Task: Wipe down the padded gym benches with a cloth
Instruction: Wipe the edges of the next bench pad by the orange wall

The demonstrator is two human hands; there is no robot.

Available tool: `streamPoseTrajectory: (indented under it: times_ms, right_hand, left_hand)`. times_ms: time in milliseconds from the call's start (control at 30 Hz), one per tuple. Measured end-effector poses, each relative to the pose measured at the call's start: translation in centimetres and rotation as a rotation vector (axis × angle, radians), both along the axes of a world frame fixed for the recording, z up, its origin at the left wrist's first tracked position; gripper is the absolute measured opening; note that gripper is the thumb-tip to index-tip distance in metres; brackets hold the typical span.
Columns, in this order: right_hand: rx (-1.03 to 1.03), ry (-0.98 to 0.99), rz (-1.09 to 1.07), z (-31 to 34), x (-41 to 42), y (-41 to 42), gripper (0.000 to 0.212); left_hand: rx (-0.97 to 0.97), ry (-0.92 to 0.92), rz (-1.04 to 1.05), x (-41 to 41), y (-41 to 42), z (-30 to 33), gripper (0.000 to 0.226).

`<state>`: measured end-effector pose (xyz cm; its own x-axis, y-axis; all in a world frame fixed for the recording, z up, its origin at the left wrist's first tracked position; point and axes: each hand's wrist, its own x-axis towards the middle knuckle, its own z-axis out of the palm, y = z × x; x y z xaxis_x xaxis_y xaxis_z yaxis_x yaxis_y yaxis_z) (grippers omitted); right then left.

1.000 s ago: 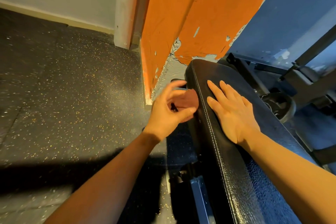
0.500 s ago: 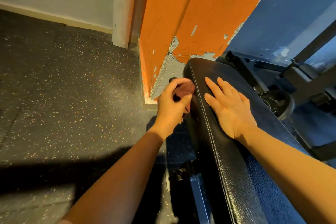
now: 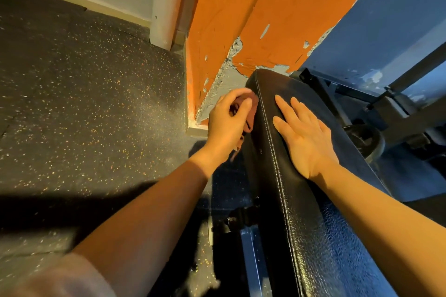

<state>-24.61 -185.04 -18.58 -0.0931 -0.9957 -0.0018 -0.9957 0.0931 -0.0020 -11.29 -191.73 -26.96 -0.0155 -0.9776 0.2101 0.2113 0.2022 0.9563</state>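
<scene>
A black padded bench point(image 3: 313, 212) with white stitching runs from the lower right up toward the orange wall. My left hand point(image 3: 226, 120) grips a small reddish-brown cloth point(image 3: 251, 113) and holds it against the bench's left side edge near the far end. Most of the cloth is hidden by my fingers. My right hand point(image 3: 304, 137) lies flat on the bench top, fingers straight and pointing toward the wall.
An orange pillar point(image 3: 241, 19) with chipped paint stands just beyond the bench end. Dark speckled rubber floor point(image 3: 84, 103) spreads to the left. A blue metal frame point(image 3: 251, 248) sits under the bench. Black machine parts and a weight plate point(image 3: 366, 140) crowd the right.
My left hand has slid the cloth along the bench's side edge toward the far end by the wall. My right hand has stayed flat on the pad.
</scene>
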Motion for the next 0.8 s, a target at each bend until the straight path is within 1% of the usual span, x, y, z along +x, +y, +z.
streamPoseTrajectory:
  times_ms: [100, 167, 233, 267, 300, 333, 400, 467, 567, 633, 700, 733, 800]
  right_hand:
    - [-0.002, 0.014, 0.013, -0.1, -0.2, -0.2, 0.052]
    - [-0.002, 0.041, 0.029, -0.2, -0.3, -0.4, 0.055]
    - [-0.004, 0.045, 0.038, -0.1, -0.4, -0.5, 0.066]
    - [-0.002, 0.040, 0.035, -0.1, -0.4, -0.6, 0.066]
    - [-0.002, 0.034, 0.031, -0.2, -0.4, -0.7, 0.062]
    - [-0.006, 0.031, 0.030, -0.2, -0.4, -0.8, 0.057]
    - [-0.020, 0.039, 0.033, -0.3, -0.5, -0.8, 0.054]
    - [-0.023, 0.030, 0.024, -0.2, -0.6, -0.9, 0.052]
    - [-0.019, 0.035, 0.034, -0.2, -0.6, -1.1, 0.052]
    - [-0.017, 0.039, 0.043, -0.2, -0.7, -1.1, 0.052]
    - [-0.021, 0.014, 0.028, 0.0, -0.7, -1.1, 0.051]
    - [-0.018, 0.011, 0.022, 0.0, -0.6, -1.2, 0.051]
    - [-0.011, 0.029, 0.015, 0.1, -0.5, -1.5, 0.051]
  left_hand:
    - [-0.084, 0.092, -0.083, 1.2, 3.9, -0.7, 0.023]
    - [-0.154, 0.076, -0.139, 2.2, 6.4, -1.0, 0.024]
    - [-0.183, 0.050, -0.181, 2.8, 7.1, -1.3, 0.026]
    - [-0.176, 0.046, -0.160, 3.0, 6.6, -1.2, 0.026]
    - [-0.152, 0.067, -0.119, 2.9, 5.8, -1.1, 0.026]
    - [-0.111, 0.119, -0.088, 2.8, 5.0, -0.7, 0.026]
    - [-0.036, 0.189, -0.098, 2.1, 4.1, 0.0, 0.026]
    - [-0.032, 0.160, -0.133, 1.9, 4.3, 0.3, 0.027]
    - [-0.107, 0.077, -0.218, 3.4, 6.2, -0.1, 0.028]
    - [-0.114, 0.015, -0.362, 4.9, 8.1, -0.3, 0.026]
    - [-0.155, -0.085, -0.496, 6.3, 9.2, -0.1, 0.026]
    - [-0.173, -0.106, -0.483, 6.7, 9.1, 0.1, 0.026]
    - [-0.145, -0.041, -0.337, 7.1, 7.6, 0.6, 0.027]
